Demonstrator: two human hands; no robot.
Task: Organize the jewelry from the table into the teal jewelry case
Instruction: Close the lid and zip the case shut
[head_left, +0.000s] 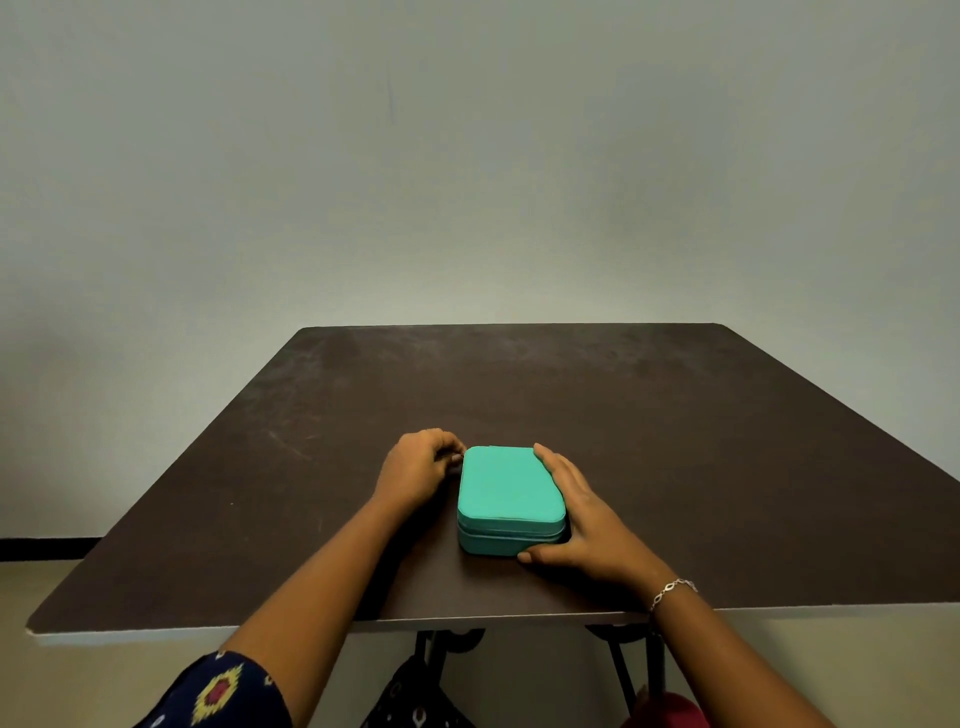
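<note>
Teal jewelry case (506, 486): it lies flat on the bench, low in the middle of the frame, between my two hands. Its lid is down, and its long side runs away from me.
Zip seam (504, 532): a thin line runs round the near wall of the case, between lid and base.
Left hand (418, 467): it sits just left of the case's far left corner. The fingers are curled and the tips are bunched together against that corner. Whether they pinch something there I cannot tell, as it is too small to make out.
Right hand (582, 525): it lies along the right edge of the case. The fingers are nearly straight and rest on the lid's right side, reaching to the far right corner. The thumb is spread out and pressed against the near wall at the lower right corner.
Bracelet (672, 591): a silver link chain circles my right wrist, at the bench's near edge.
Sleeve (223, 693): dark blue cloth with a yellow and pink motif covers my left upper arm, at the lower left of the frame.
Bench (675, 441): the top is dark brown and scuffed, and it fills the middle of the frame.
Legs (621, 660): black metal shows under the near edge.
Patterned cloth (410, 696): dark with pale marks, it shows below the bench at bottom centre.
Wall (467, 156): plain pale grey, it fills the upper half of the frame.
</note>
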